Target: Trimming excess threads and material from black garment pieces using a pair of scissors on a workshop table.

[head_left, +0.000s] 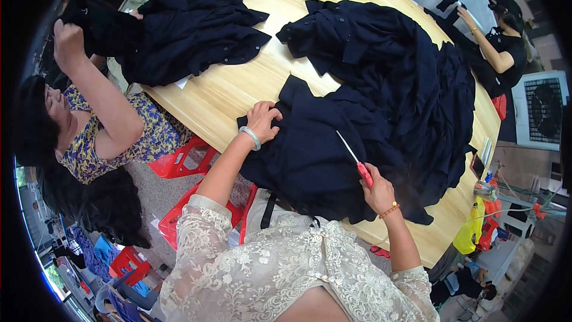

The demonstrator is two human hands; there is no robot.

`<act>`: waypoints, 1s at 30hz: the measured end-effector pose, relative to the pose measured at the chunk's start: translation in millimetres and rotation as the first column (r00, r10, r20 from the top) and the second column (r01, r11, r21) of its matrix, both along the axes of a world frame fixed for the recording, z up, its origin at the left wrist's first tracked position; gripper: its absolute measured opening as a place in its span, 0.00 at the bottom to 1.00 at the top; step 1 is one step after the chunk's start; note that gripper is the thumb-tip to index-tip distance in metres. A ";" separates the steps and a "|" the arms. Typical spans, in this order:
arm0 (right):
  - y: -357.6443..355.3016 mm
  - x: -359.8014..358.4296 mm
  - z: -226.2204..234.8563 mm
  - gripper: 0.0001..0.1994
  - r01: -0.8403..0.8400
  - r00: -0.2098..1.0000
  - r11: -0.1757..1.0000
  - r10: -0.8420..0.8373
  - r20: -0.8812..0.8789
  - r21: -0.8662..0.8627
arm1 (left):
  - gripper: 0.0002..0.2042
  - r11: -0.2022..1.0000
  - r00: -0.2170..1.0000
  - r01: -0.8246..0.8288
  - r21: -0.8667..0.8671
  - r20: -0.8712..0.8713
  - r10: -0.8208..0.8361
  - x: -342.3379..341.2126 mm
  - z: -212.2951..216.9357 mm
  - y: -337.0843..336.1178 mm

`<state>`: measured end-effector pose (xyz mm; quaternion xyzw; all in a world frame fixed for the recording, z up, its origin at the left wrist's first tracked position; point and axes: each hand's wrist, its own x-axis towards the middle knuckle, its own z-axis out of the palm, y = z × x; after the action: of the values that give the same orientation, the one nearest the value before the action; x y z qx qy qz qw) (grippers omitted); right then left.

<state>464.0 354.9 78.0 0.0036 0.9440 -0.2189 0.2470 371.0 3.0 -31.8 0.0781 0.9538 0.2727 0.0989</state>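
Right hand [378, 189] closed in a grip on red-handled snips [356, 159], blade lying on the dark garment [322, 155] at the near edge of the wooden desk [238, 92], left hand [262, 120] pressing fingers down on that garment's left corner.
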 end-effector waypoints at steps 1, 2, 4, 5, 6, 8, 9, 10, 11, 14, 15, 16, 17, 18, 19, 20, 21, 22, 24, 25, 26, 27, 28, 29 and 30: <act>-0.3 0.9 1.3 0.23 -0.020 1.000 1.000 0.020 -0.023 -0.005 | 0.14 1.000 0.999 0.028 0.006 0.040 -0.028 -2.1 3.4 0.1; -0.6 1.3 2.3 0.23 -0.039 0.998 0.999 0.039 -0.046 -0.011 | 0.14 1.000 0.999 0.028 0.005 0.039 -0.028 -2.5 5.1 -0.4; -0.8 0.7 6.2 0.22 -0.029 0.998 0.999 0.027 -0.063 -0.029 | 0.12 0.997 1.000 -0.013 0.076 0.019 0.012 1.6 8.9 -2.5; -0.7 0.4 8.7 0.22 -0.039 0.997 0.999 0.036 -0.072 -0.031 | 0.12 0.994 0.998 0.002 0.109 -0.067 0.005 3.9 18.4 -1.3; -1.5 0.2 11.7 0.21 -0.050 0.996 0.998 0.047 -0.081 -0.034 | 0.12 0.994 0.998 0.008 0.108 -0.065 -0.001 6.5 25.0 -1.6; -4.8 -2.2 20.6 0.21 -0.059 0.995 0.997 0.055 -0.083 -0.045 | 0.11 0.961 0.972 0.072 0.267 -0.235 -0.007 11.0 33.7 -4.0; -6.8 -3.3 25.0 0.21 -0.075 0.994 0.996 0.070 -0.088 -0.055 | 0.10 0.944 0.968 0.109 0.311 -0.249 -0.030 11.8 34.8 -6.7; -8.4 -4.0 28.0 0.21 -0.072 0.994 0.996 0.067 -0.083 -0.057 | 0.10 0.944 0.969 0.110 0.311 -0.245 -0.033 14.6 35.4 -5.0; -10.2 -5.8 29.6 0.22 -0.100 0.993 0.993 0.094 -0.077 -0.067 | 0.09 0.879 0.998 -0.039 0.475 -0.032 0.062 19.4 35.9 -2.1; -20.0 -10.5 35.8 0.23 -0.168 0.984 0.982 0.162 -0.074 -0.091 | 0.09 0.728 0.963 -0.255 0.636 0.238 0.129 29.3 32.0 7.8; -24.2 -12.8 37.3 0.24 -0.185 0.982 0.978 0.180 -0.059 -0.098 | 0.09 0.667 0.948 -0.309 0.677 0.270 0.166 31.4 32.1 13.4; -28.1 -14.4 37.7 0.23 -0.204 0.977 0.972 0.196 -0.079 -0.113 | 0.09 0.601 0.932 -0.361 0.713 0.304 0.199 33.0 31.8 16.8; -31.1 -16.5 38.7 0.23 -0.204 0.978 0.973 0.196 -0.077 -0.110 | 0.08 0.622 0.926 -0.373 0.688 0.316 0.206 34.1 29.4 18.9; -33.8 -18.8 39.5 0.23 -0.226 0.974 0.969 0.221 -0.056 -0.102 | 0.08 0.620 0.926 -0.374 0.690 0.318 0.205 35.3 27.7 20.7; -35.0 -20.1 40.1 0.22 -0.248 0.969 0.964 0.246 -0.035 -0.095 | 0.07 0.625 0.925 -0.376 0.684 0.313 0.215 36.6 26.3 22.4; -36.0 -21.2 37.0 0.22 -0.272 0.962 0.956 0.266 -0.066 -0.114 | 0.06 0.630 0.925 -0.378 0.678 0.307 0.225 36.8 27.1 24.5; -36.8 -22.7 37.9 0.22 -0.294 0.956 0.950 0.292 -0.031 -0.101 | 0.06 0.629 0.924 -0.379 0.679 0.309 0.224 37.2 28.6 25.8; -39.4 -24.9 40.9 0.22 -0.316 0.948 0.945 0.318 0.005 -0.090 | 0.05 0.702 0.953 -0.303 0.644 0.205 0.223 37.8 30.7 26.8; -46.6 -26.8 48.4 0.20 -0.351 0.935 0.934 0.353 0.028 -0.062 | 0.03 0.762 0.972 -0.202 0.615 0.030 0.233 40.7 32.4 28.9; -49.4 -27.9 51.6 0.18 -0.382 0.921 0.921 0.386 0.042 -0.079 | 0.03 0.763 0.972 -0.204 0.614 0.033 0.233 42.7 31.2 28.0; -51.5 -29.2 53.6 0.16 -0.412 0.907 0.906 0.418 0.054 -0.095 | 0.03 0.771 0.972 -0.187 0.609 0.001 0.234 44.1 29.5 27.0; -53.9 -30.6 55.1 0.16 -0.410 0.908 0.907 0.416 0.055 -0.094 | 0.03 0.779 0.972 -0.169 0.604 -0.030 0.235 45.6 28.3 25.9; -56.3 -31.8 56.2 0.15 -0.420 0.904 0.903 0.425 0.052 -0.087 | 0.03 0.779 0.972 -0.168 0.604 -0.029 0.232 47.1 27.7 24.9; -58.0 -32.0 56.9 0.14 -0.425 0.902 0.902 0.430 0.049 -0.078 | 0.03 0.779 0.972 -0.168 0.605 -0.028 0.231 48.1 27.1 24.5; -59.2 -31.4 55.7 0.14 -0.419 0.905 0.905 0.423 0.051 -0.077 | 0.03 0.778 0.973 -0.168 0.605 -0.027 0.230 48.9 26.8 24.2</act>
<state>432.5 295.7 133.7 -0.2008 0.9063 -0.1902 0.3196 419.9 27.2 -5.0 0.0176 0.8252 0.5645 -0.0075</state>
